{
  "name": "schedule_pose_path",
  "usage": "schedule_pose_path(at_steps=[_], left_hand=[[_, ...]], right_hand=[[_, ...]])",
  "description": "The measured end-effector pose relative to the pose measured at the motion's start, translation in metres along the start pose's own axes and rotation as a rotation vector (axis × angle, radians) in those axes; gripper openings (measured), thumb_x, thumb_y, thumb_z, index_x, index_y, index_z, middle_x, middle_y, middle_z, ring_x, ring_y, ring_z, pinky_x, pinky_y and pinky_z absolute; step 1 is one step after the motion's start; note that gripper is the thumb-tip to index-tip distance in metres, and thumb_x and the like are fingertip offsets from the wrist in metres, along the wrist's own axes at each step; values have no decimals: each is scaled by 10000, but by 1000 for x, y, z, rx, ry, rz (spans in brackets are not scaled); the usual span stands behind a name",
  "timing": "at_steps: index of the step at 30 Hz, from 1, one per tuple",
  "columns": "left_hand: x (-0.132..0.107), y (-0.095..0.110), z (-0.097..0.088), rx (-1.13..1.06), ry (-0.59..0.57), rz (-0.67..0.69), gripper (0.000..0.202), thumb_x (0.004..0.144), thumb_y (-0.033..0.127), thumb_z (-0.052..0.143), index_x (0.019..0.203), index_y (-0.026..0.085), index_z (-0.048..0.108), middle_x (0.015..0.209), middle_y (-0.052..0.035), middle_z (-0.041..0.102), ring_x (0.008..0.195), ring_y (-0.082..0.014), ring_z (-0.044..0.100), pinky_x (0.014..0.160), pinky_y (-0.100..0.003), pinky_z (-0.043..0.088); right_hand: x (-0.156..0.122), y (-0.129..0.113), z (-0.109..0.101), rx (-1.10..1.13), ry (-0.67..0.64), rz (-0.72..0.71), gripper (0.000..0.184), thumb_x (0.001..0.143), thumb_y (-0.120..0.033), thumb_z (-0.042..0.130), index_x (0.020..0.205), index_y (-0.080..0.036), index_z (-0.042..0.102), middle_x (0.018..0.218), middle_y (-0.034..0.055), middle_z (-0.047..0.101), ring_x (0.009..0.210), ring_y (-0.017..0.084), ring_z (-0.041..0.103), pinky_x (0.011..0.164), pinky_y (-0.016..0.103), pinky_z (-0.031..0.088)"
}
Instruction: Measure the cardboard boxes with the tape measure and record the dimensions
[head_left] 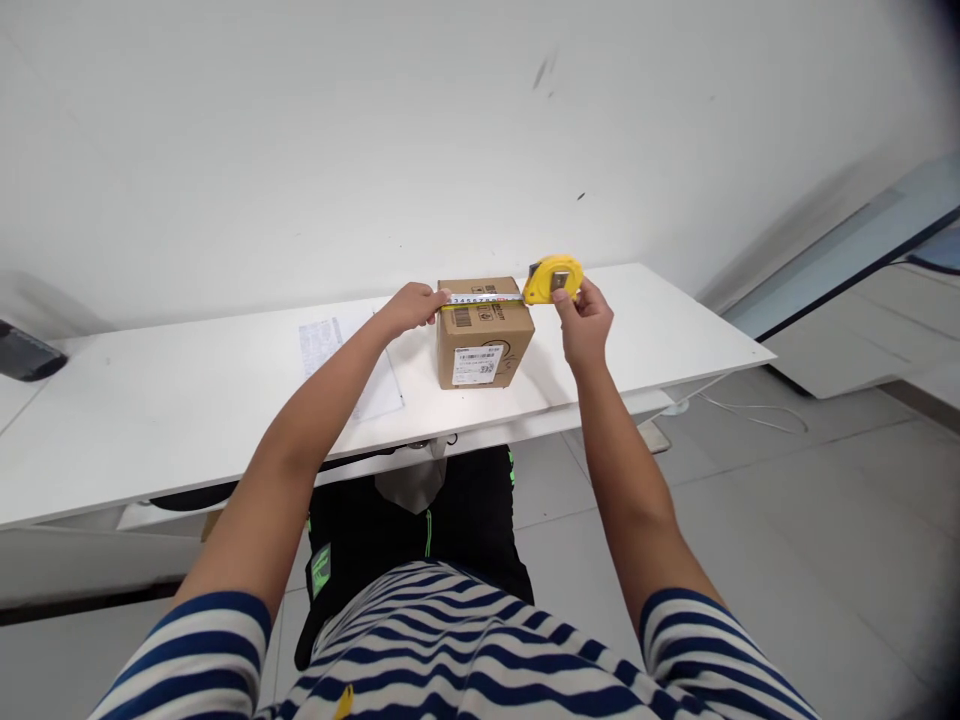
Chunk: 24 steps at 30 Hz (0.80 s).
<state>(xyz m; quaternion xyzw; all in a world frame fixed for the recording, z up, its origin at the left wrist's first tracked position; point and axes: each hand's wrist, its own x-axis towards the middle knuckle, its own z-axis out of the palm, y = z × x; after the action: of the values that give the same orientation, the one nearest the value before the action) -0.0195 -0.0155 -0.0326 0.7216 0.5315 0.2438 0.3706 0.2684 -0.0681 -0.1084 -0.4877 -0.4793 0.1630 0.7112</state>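
A brown cardboard box [484, 340] with a white label on its front stands on the white table. Across its top lies the drawn-out blade of a yellow tape measure [556, 278], numbers facing up. My right hand [587, 325] grips the tape measure's case just off the box's right edge, thumb on the near side. At the box's left top edge, my left hand [415, 306] pinches the blade's free end; the tip itself is hidden by the fingers.
Printed papers [381, 385] lie on the white table [187, 400] left of the box, partly under my left forearm. A dark cylindrical object [28, 352] lies at the far left. The wall rises directly behind the table. A white cable [757, 408] runs over the floor at right.
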Motion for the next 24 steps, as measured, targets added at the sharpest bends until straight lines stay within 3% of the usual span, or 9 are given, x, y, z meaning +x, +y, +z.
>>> schedule_pose_path(at_steps=[3, 6, 9, 12, 15, 18, 21, 24], left_hand=[[-4, 15, -13, -44, 35, 18, 365, 975, 454, 632, 733, 201, 530, 784, -43, 692, 669, -123, 544, 667, -300, 414], [1, 38, -24, -114, 67, 51, 318, 1025, 423, 577, 806, 198, 526, 880, -63, 689, 744, -127, 572, 718, -299, 453], [21, 62, -26, -140, 27, 121, 301, 1043, 435, 550, 860, 196, 552, 910, -77, 662, 813, -149, 599, 795, -324, 492], [52, 72, -18, -6, -53, 193, 339, 1055, 465, 508, 876, 187, 582, 928, -107, 669, 852, -181, 613, 827, -348, 490], [79, 65, -5, 246, -31, 237, 381, 1072, 469, 431, 932, 163, 611, 1022, -159, 710, 897, -219, 629, 849, -369, 458], [90, 49, 9, 438, 3, 249, 379, 1068, 452, 401, 1026, 149, 625, 1159, -190, 724, 1016, -264, 639, 888, -374, 428], [89, 34, 19, 475, -45, 298, 368, 1049, 466, 410, 932, 172, 599, 1152, -162, 722, 996, -247, 619, 855, -352, 408], [86, 28, 23, 411, -40, 336, 349, 1030, 465, 454, 811, 200, 513, 1024, -103, 697, 873, -198, 561, 783, -331, 380]], right_hand=[[-23, -25, -3, -10, 116, -50, 726, 688, -679, 831, 1220, -198, 718, 693, -88, 365, 614, 92, 371, 588, 263, 350], [-65, -53, 1, 32, 177, -70, 697, 664, -628, 870, 1202, -214, 708, 680, -96, 376, 594, 86, 361, 559, 246, 337], [-113, -75, 15, -26, 179, 27, 502, 699, -633, 847, 925, -208, 702, 626, -103, 358, 555, 72, 302, 512, 236, 275], [-149, -87, 34, -179, 196, 117, 499, 729, -627, 832, 958, -197, 723, 584, -111, 384, 535, 74, 319, 522, 234, 334], [-166, -91, 54, -283, 197, 149, 602, 766, -659, 787, 1149, -197, 742, 626, -83, 553, 560, 101, 453, 602, 253, 451], [-168, -95, 68, -312, 180, 139, 627, 803, -671, 746, 1242, -223, 741, 788, -18, 739, 679, 157, 629, 700, 295, 531], [-164, -98, 75, -340, 142, 158, 613, 848, -599, 741, 1350, -249, 706, 946, 12, 811, 797, 188, 708, 770, 315, 555], [-160, -98, 78, -404, 119, 166, 591, 885, -578, 714, 1377, -253, 698, 906, 8, 806, 779, 188, 699, 752, 308, 538]])
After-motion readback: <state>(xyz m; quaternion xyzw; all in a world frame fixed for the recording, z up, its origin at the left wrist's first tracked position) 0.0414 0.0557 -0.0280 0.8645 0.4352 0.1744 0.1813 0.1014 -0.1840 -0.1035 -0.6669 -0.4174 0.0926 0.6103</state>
